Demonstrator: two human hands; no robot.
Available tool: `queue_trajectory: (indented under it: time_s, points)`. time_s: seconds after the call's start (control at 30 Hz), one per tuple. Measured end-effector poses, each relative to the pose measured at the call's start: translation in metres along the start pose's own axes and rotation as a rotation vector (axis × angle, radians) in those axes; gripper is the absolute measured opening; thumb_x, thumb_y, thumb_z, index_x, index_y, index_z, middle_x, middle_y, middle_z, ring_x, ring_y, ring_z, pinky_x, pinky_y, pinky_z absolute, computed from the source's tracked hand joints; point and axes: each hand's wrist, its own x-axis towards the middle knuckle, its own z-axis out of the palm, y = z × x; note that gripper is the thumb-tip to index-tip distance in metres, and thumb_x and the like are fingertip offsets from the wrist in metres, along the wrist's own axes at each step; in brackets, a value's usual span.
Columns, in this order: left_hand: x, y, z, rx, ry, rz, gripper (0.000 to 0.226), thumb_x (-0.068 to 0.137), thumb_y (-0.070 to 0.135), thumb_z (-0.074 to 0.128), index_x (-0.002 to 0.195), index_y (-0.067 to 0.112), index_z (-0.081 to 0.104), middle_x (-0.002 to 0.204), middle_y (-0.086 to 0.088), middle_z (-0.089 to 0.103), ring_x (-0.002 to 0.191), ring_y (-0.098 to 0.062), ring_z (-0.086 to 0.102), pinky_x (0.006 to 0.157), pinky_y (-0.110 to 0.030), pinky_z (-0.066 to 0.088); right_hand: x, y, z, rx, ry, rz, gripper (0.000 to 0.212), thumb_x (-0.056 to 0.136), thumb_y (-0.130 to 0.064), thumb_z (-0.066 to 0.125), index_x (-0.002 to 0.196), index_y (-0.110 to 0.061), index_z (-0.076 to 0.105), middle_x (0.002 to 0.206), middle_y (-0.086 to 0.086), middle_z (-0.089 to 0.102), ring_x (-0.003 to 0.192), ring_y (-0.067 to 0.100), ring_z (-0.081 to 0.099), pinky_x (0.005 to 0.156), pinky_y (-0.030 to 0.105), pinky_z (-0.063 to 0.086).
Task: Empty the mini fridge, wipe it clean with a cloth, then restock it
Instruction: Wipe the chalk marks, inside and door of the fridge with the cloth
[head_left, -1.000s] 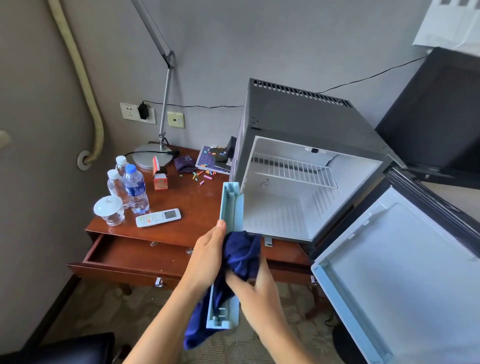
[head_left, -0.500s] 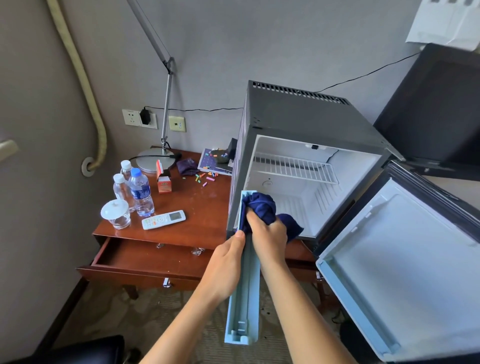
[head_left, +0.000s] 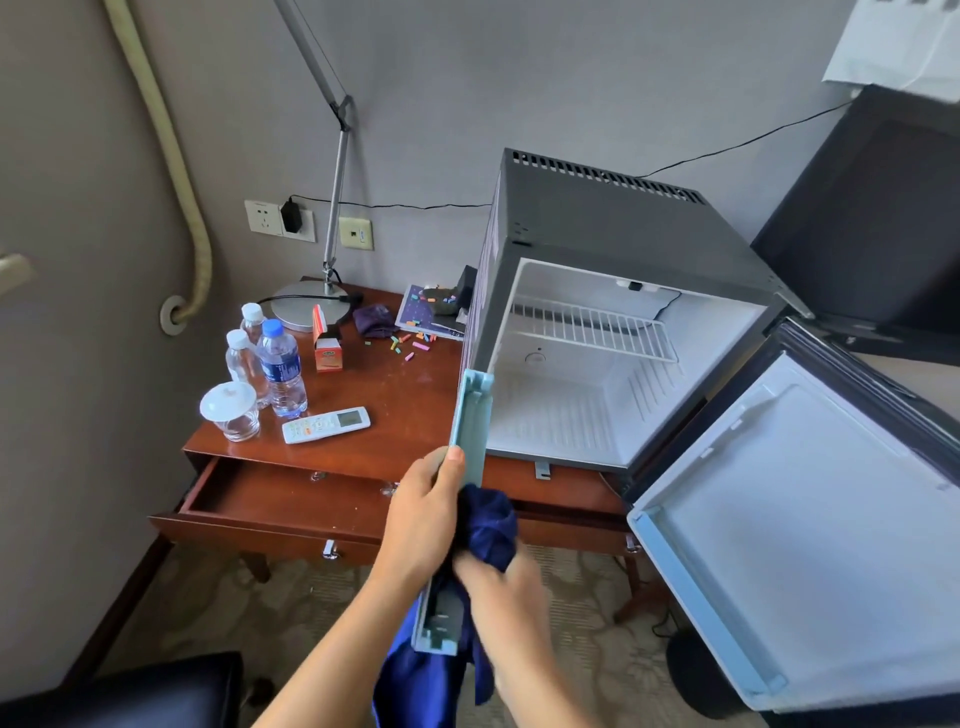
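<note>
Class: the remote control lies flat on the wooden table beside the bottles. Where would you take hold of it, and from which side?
Grip the remote control across its narrow width, near the middle, coming down from above. It lies flat with both long edges exposed, so fingers can likely pinch them. The blue-capped bottle stands just behind it, so an approach from the table's open front edge seems safer.

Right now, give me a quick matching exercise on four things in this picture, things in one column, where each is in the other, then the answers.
Things:
1. light blue door shelf
2. wire rack
3. remote control
4. dark blue cloth

Places:
A. on the wooden desk beside the bottles
B. inside the open mini fridge
C. gripped by the left hand
D. bunched in the right hand

Pairs: 1-C, 2-B, 3-A, 4-D
</note>
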Motion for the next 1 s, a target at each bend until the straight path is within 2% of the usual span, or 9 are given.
queue_trajectory:
  time_s: [0.1,0.2,0.27,0.47,0.6,0.73,0.83,0.93,1.0]
  points:
    - [0.005,-0.005,-0.007,-0.130,0.025,-0.117,0.052,0.107,0.048,0.047,0.086,0.005,0.066,0.079,0.006,0.061,0.076,-0.011,0.051,0.073,-0.033,0.041,-0.017,0.017,0.000,0.065,-0.103,0.076,0.037,0.059,-0.040,0.079,0.090,-0.019,0.080,0.082,-0.003,0.079,0.082,0.011,0.075,0.086,0.040,0.059]
    - [0.002,-0.009,-0.009,-0.150,0.017,-0.161,0.041,0.107,0.048,0.047,0.083,0.016,0.056,0.080,-0.001,0.050,0.074,-0.013,0.044,0.066,-0.031,0.036,-0.019,0.030,-0.003,0.086,-0.123,0.105,0.049,0.051,-0.046,0.079,0.090,-0.017,0.080,0.083,0.000,0.079,0.084,0.014,0.076,0.088,0.040,0.059]
    - [-0.001,-0.008,-0.008,-0.128,-0.011,-0.150,0.050,0.108,0.046,0.046,0.075,0.009,0.047,0.074,-0.002,0.044,0.068,-0.014,0.039,0.063,-0.033,0.032,-0.015,0.033,-0.004,0.137,-0.112,0.094,0.048,0.051,-0.044,0.084,0.091,-0.017,0.081,0.087,0.004,0.080,0.089,0.020,0.076,0.092,0.046,0.058]
    - [-0.006,-0.010,-0.007,0.139,-0.147,0.000,0.049,0.109,0.033,0.048,0.064,0.015,0.041,0.062,0.007,0.045,0.059,-0.011,0.037,0.062,-0.036,0.031,0.004,-0.003,-0.007,0.616,-0.105,0.098,0.039,0.082,-0.024,0.081,0.118,-0.011,0.071,0.108,0.021,0.076,0.102,0.040,0.073,0.100,0.058,0.053]
    - [-0.006,-0.001,-0.014,0.433,-0.065,0.027,0.048,0.106,0.046,0.046,0.068,0.017,0.043,0.071,0.003,0.056,0.068,-0.023,0.053,0.066,-0.040,0.036,0.024,-0.030,-0.012,0.706,-0.204,0.078,0.070,0.078,-0.047,0.082,0.133,-0.009,0.064,0.122,0.024,0.070,0.113,0.041,0.069,0.104,0.057,0.051]
    - [-0.010,0.002,-0.014,0.564,-0.049,0.026,0.043,0.099,0.062,0.047,0.084,0.022,0.044,0.085,0.000,0.067,0.083,-0.031,0.063,0.070,-0.041,0.047,0.033,-0.052,-0.014,0.726,-0.266,0.153,0.059,0.088,-0.060,0.063,0.117,-0.010,0.075,0.111,0.017,0.075,0.094,0.032,0.074,0.084,0.041,0.059]
    - [-0.009,-0.005,-0.020,0.501,-0.092,0.045,0.047,0.097,0.066,0.046,0.085,0.021,0.051,0.082,0.002,0.069,0.078,-0.023,0.065,0.072,-0.042,0.053,0.050,-0.072,-0.013,0.734,-0.177,0.118,0.065,0.084,-0.068,0.061,0.121,-0.017,0.073,0.110,0.011,0.077,0.102,0.028,0.072,0.100,0.043,0.053]
    - [-0.020,-0.004,-0.015,0.377,-0.135,0.035,0.050,0.097,0.060,0.051,0.072,0.017,0.049,0.062,0.011,0.057,0.055,-0.004,0.050,0.054,-0.025,0.039,0.068,-0.086,-0.011,0.699,-0.090,0.023,0.051,0.091,-0.060,0.062,0.116,-0.017,0.070,0.092,0.005,0.078,0.092,0.022,0.073,0.089,0.038,0.054]
    - [-0.018,0.000,-0.010,0.262,-0.047,0.018,0.050,0.100,0.048,0.058,0.064,0.018,0.039,0.053,0.013,0.040,0.049,-0.004,0.034,0.049,-0.025,0.027,0.064,-0.085,-0.008,0.622,-0.105,-0.079,0.041,0.088,-0.049,0.070,0.110,-0.015,0.067,0.086,0.003,0.074,0.085,0.019,0.071,0.081,0.035,0.052]
